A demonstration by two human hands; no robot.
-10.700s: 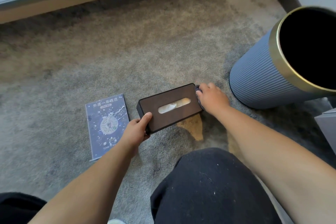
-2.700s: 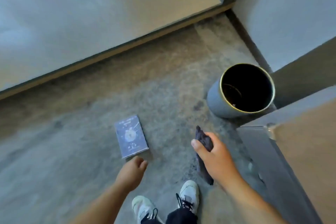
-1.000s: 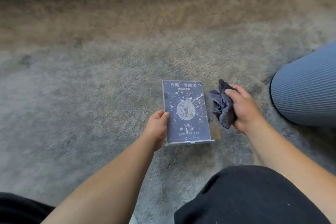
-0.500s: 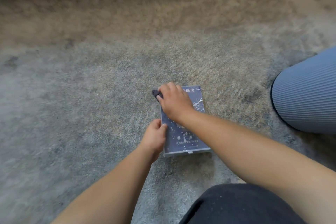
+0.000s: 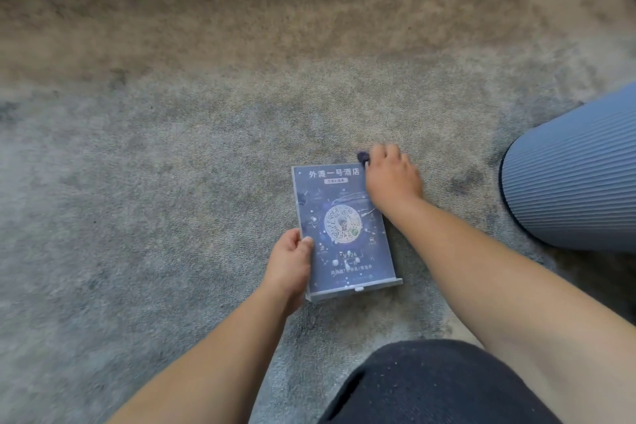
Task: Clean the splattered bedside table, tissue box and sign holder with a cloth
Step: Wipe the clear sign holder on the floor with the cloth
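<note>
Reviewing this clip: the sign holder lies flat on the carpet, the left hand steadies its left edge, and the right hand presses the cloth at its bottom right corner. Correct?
Not quite. In the head view the right hand presses the cloth at the top right corner of the sign holder, not the bottom right. The rest holds: it lies flat on the carpet, left hand on its left edge.

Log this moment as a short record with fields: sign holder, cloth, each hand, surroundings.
sign holder: lying flat, face up, on the carpet; white splatter spots visible on its face
cloth: dark, bunched under the right hand, only a bit showing at the sign's top right corner
left hand: grips the sign's left edge
right hand: pressed over the cloth at the top right corner
surroundings: ribbed blue bin at right
</note>
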